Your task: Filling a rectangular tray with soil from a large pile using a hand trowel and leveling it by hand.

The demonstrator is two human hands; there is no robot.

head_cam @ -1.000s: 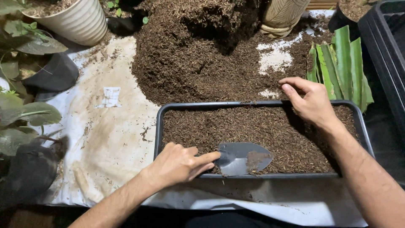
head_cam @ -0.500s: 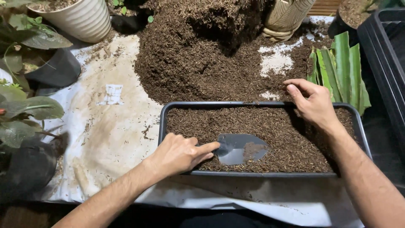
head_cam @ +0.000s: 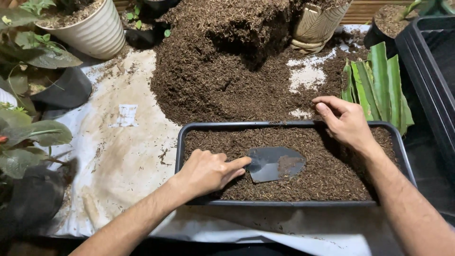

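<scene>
A black rectangular tray (head_cam: 182, 142) filled with brown soil lies in front of me. My left hand (head_cam: 208, 171) is closed on the handle of a small dark trowel (head_cam: 275, 163), index finger stretched onto the blade. The blade lies flat on the soil in the tray's middle, with some soil on it. My right hand (head_cam: 346, 124) rests at the tray's far right rim, fingers curled over the edge.
A large heap of loose soil (head_cam: 227, 61) sits on a white sheet (head_cam: 118, 156) behind the tray. Around it are a white ribbed pot (head_cam: 90, 31), a beige pot (head_cam: 317, 23), green spiky leaves (head_cam: 379, 85), a black crate (head_cam: 431, 80) at right, and leafy plants (head_cam: 28, 137) at left.
My left hand has pushed the trowel a little away from the tray's near rim toward the middle of the soil. My right hand stays on the far rim.
</scene>
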